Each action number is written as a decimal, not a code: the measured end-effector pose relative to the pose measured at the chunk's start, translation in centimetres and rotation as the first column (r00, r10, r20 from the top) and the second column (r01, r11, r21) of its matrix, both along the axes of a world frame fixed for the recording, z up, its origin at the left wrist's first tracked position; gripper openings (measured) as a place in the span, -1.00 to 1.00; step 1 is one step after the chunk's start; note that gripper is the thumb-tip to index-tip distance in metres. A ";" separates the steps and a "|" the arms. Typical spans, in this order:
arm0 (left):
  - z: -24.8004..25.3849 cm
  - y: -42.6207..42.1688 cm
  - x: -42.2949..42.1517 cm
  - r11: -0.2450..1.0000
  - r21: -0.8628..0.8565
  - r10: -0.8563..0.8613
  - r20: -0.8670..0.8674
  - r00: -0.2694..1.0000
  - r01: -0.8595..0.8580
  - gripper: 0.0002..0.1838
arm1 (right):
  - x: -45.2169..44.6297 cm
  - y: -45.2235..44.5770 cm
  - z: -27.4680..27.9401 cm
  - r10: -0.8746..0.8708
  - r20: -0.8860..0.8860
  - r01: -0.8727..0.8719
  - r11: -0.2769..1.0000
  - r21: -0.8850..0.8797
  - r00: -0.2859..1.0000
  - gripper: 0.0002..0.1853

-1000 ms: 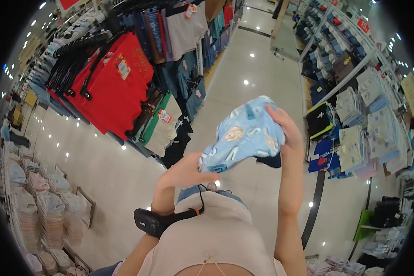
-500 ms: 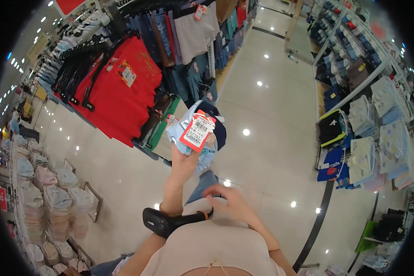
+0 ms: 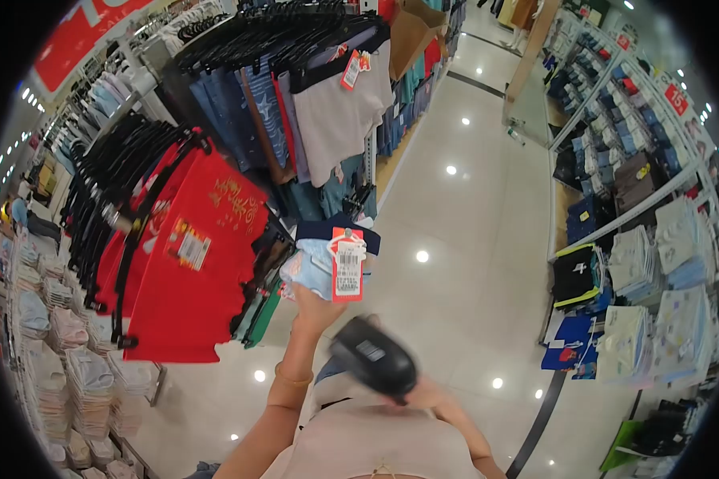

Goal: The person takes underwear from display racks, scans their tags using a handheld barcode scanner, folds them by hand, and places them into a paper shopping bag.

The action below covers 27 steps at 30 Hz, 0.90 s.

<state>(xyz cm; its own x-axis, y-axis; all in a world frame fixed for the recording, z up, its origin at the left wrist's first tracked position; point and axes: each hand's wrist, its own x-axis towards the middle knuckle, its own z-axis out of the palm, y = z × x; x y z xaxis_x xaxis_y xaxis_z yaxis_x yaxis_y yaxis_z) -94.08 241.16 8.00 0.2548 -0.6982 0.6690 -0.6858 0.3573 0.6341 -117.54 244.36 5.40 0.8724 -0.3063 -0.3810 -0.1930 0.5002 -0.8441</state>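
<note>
My left hand (image 3: pixel 317 310) is closed around a bundle of light-blue clothing (image 3: pixel 311 270) with a navy band along its top. A red-and-white price tag (image 3: pixel 348 270) with a barcode hangs over the front of the bundle, facing me. My right hand (image 3: pixel 425 393) grips a black handheld barcode scanner (image 3: pixel 373 357), smeared by motion. The scanner is below and right of the tag, apart from it. Most of the right fingers are hidden behind the scanner.
Red garments (image 3: pixel 188 263) on black hangers fill a rack at left, with grey shorts (image 3: pixel 339 104) behind. Stacks of folded clothes (image 3: pixel 88 375) line the far left. Packaged clothes (image 3: pixel 679 335) hang from the right shelving. A tiled aisle (image 3: pixel 447 207) runs between.
My right hand has taken hold of the scanner that hung near my waist and swung it up and right. The clothing and tag have turned more upright. The view has shifted nearer the rack.
</note>
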 end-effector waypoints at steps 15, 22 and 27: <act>-12.3 -20.6 -3.6 0.976 0.131 -0.136 -0.253 0.958 0.173 -0.66 | -0.4 -18.8 2.4 -0.272 0.233 0.219 0.948 0.232 0.934 -0.48; -2.5 -37.1 -13.4 0.966 -0.196 -0.240 -0.923 0.302 0.170 -0.65 | 0.0 -28.7 -1.8 0.244 0.044 -0.215 0.916 -0.338 0.969 -0.56; 0.6 -42.7 -15.8 0.921 -0.210 -0.358 -0.787 0.503 0.327 -0.53 | -4.6 -36.1 -1.3 0.277 0.112 -0.206 0.881 -0.426 0.954 -0.62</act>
